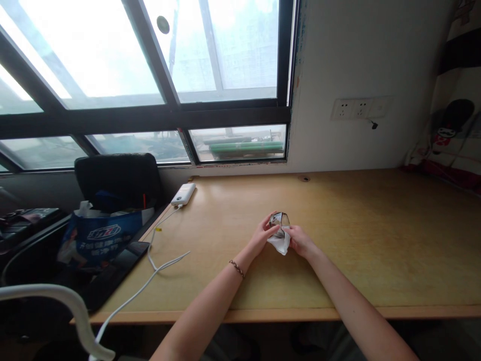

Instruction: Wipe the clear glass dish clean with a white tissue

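Observation:
Over the middle of a wooden desk [356,235], my left hand [262,235] is closed round a small shiny, see-through object [280,219], possibly a pair of glasses. My right hand [300,241] pinches a white cloth or tissue [281,244] against that object from below. The two hands touch each other around it. A beaded bracelet [237,267] sits on my left wrist.
A white power bank [183,193] lies at the desk's back left, its white cable [158,260] trailing off the front edge. Left of the desk stand a black chair [116,175] and a blue bag [101,235]. Wall sockets [358,108] sit above the desk; window behind.

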Tool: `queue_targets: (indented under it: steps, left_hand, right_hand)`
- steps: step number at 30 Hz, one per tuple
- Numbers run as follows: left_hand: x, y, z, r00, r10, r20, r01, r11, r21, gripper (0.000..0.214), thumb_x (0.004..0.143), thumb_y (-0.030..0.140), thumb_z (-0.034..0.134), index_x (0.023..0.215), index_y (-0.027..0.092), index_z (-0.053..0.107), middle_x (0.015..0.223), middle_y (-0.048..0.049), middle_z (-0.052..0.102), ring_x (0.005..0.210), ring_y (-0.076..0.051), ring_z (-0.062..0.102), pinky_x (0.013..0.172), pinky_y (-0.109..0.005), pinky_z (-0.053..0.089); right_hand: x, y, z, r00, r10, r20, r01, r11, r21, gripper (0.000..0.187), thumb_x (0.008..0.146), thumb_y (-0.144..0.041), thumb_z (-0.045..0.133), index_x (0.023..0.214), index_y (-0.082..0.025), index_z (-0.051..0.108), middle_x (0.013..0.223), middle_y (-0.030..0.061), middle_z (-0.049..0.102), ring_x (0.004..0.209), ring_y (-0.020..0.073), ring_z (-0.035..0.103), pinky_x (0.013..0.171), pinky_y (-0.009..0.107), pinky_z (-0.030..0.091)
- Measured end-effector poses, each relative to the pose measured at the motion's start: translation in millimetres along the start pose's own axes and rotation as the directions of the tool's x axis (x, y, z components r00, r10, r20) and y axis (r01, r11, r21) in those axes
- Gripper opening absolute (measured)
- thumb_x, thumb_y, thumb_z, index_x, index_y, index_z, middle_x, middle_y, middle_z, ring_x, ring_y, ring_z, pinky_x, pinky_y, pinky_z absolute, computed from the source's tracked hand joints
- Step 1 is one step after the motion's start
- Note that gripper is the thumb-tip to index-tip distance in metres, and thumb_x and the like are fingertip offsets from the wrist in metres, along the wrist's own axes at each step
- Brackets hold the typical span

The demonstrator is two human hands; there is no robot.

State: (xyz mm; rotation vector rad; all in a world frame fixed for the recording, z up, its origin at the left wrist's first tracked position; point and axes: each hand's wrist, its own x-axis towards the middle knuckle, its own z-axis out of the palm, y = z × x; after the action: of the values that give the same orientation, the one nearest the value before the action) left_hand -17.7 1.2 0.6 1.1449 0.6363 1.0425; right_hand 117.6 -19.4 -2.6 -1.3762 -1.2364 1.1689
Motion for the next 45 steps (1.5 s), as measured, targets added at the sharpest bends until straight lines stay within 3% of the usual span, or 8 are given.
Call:
queue_targets:
  steps: [4,9,13,17,22,27,34,45]
  left_hand:
    - [3,-2,-2.1,0.997,0.002,-0.073,-0.003,1.000,-0.020,0.057,0.070,0.035,0.059,0.122,0.019,0.042,0.108,-0.0084,0.057,0.087,-0.018,0.055,0.072,-0.026,0.043]
    - [5,-7,1.5,0.996,0.000,-0.088,-0.003,0.999,-0.036,0.050,0.070,0.041,0.057,0.113,0.015,0.051,0.089,-0.0070,0.063,0.074,-0.015,0.056,0.065,-0.024,0.042]
    - [4,-5,2.5,0.996,-0.002,-0.092,-0.003,0.999,-0.049,0.044,0.072,0.044,0.054,0.103,0.012,0.057,0.078,-0.0060,0.063,0.067,-0.014,0.055,0.062,-0.024,0.042]
    - [3,-4,1.4,0.993,0.034,-0.115,-0.030,0.999,0.036,0.042,0.074,0.046,0.050,0.097,0.012,0.060,0.079,-0.0061,0.063,0.068,-0.015,0.055,0.063,-0.024,0.041]
    - [1,-12,2.9,0.993,0.057,-0.104,-0.055,0.998,0.028,0.052,0.075,0.046,0.050,0.117,0.017,0.045,0.090,-0.0064,0.061,0.073,-0.015,0.055,0.064,-0.024,0.042]
    - [1,-14,6.1,0.990,0.138,-0.026,-0.136,0.989,0.058,0.058,0.067,0.034,0.064,0.118,0.019,0.043,0.110,-0.0090,0.054,0.099,-0.022,0.050,0.081,-0.030,0.041]
    - [0,-14,8.6,0.978,0.193,0.073,-0.197,0.978,0.060,0.060,0.062,0.027,0.069,0.116,0.015,0.045,0.106,-0.0090,0.054,0.097,-0.022,0.050,0.084,-0.031,0.039]
    - [-2,-7,2.9,0.998,0.044,0.044,-0.048,0.995,0.091,0.037,0.069,0.037,0.060,0.095,0.010,0.058,0.084,-0.0084,0.063,0.074,-0.018,0.058,0.068,-0.029,0.045]
  right_hand:
    - [-3,0,6,0.991,0.029,0.130,-0.043,0.993,0.107,0.020,0.068,-0.028,0.052,0.068,-0.012,0.062,0.061,0.0082,0.065,0.055,0.0176,0.059,0.050,0.025,0.045]
    - [3,8,3,0.997,0.029,-0.075,-0.039,0.990,-0.132,0.014,0.060,-0.027,0.057,0.061,-0.013,0.060,0.053,0.0025,0.060,0.052,0.0166,0.055,0.045,0.022,0.037]
    - [1,4,1,0.968,-0.163,-0.190,0.044,0.857,-0.514,0.016,0.063,-0.031,0.054,0.058,-0.016,0.059,0.050,0.0001,0.057,0.049,0.0136,0.051,0.045,0.021,0.031]
    - [-4,-4,0,0.920,-0.356,-0.167,0.176,0.752,-0.635,0.024,0.072,-0.034,0.046,0.059,-0.017,0.056,0.052,0.0009,0.056,0.048,0.0118,0.047,0.048,0.021,0.030]
    - [0,-5,-6,0.889,-0.410,-0.207,0.196,0.746,-0.636,0.028,0.074,-0.036,0.043,0.060,-0.017,0.056,0.052,0.0018,0.056,0.048,0.0118,0.045,0.048,0.022,0.030]
    - [7,2,-12,0.926,-0.202,-0.318,0.050,0.903,-0.427,0.032,0.069,-0.042,0.047,0.054,-0.015,0.056,0.046,0.0019,0.055,0.045,0.0131,0.047,0.042,0.021,0.030]
    - [6,6,-6,0.980,-0.051,-0.195,0.022,0.988,-0.151,0.031,0.062,-0.041,0.054,0.057,-0.011,0.060,0.045,0.0020,0.056,0.041,0.0128,0.048,0.038,0.021,0.030]
    - [8,-8,-24,0.897,-0.360,-0.256,0.136,0.776,-0.615,0.033,0.068,-0.043,0.052,0.053,-0.015,0.058,0.048,0.0012,0.056,0.045,0.0108,0.044,0.045,0.021,0.029]
